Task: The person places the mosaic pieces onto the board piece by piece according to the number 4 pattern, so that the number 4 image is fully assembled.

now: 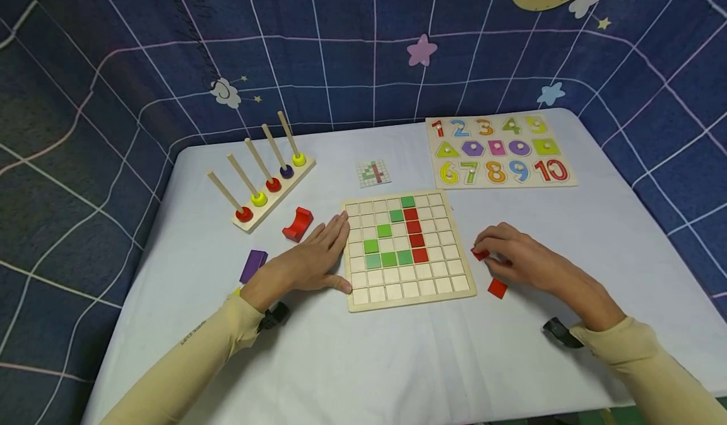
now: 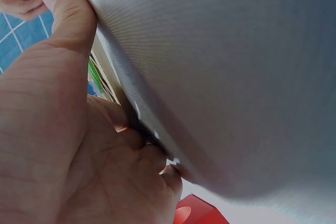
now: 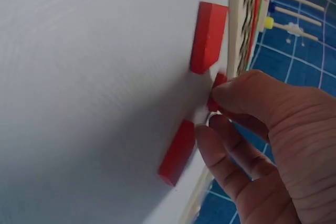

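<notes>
A wooden grid board [image 1: 411, 295] lies mid-table, with green tiles [image 1: 384, 230] in a slanting line and a row, and a column of red tiles [image 1: 414, 227]. My left hand [image 1: 309, 257] rests along its left edge, fingers extended and thumb at the lower left side. To the right of the board, my right hand [image 1: 525, 257] pinches a small red tile [image 3: 216, 95] between thumb and finger, close over the cloth. Two more red tiles lie near those fingers, one red tile [image 3: 209, 38] beside the board and another red tile [image 3: 177, 153] by the other fingertips.
Behind the board lies a small pattern card [image 1: 373, 173]. A number puzzle [image 1: 502, 150] sits at the back right, a peg stand [image 1: 275, 194] with rings at the back left. A red arch block [image 1: 298, 224] and purple block [image 1: 253, 266] lie near my left hand.
</notes>
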### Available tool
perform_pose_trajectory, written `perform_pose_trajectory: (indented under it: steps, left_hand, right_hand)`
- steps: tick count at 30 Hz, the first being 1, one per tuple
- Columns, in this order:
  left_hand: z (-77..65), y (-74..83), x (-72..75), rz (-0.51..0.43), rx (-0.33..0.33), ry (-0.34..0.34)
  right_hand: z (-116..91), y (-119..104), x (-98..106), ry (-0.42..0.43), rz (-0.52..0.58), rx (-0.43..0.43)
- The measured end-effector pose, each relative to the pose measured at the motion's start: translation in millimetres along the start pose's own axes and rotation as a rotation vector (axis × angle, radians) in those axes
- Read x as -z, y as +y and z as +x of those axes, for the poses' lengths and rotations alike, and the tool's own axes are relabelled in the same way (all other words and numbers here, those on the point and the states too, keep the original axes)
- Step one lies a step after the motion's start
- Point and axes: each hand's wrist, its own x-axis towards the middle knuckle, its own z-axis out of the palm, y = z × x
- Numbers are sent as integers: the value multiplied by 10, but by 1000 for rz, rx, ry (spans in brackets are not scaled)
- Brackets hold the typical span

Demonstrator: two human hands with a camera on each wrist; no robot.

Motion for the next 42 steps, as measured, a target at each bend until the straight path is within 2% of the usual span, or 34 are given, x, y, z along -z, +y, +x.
perform_pose_trajectory:
  steps: [6, 21, 31, 37, 42]
  left_hand:
    - [-7, -6, -2, 2, -1, 5]
    - [-11, 0, -9, -8, -10, 19]
    - [-16, -5, -15, -19, -11, 14]
    - [-9, -4, -13, -6, -4, 10]
    - [2, -3, -14, -4, 2, 3]
  right_hand:
    - [44, 5, 5, -59, 44, -58]
    - [107, -63, 0, -32, 12, -23]
    - [225, -196, -103, -45, 17, 88]
    - [318, -264, -188, -16, 61, 193]
    - [414, -329, -229, -1, 91, 237]
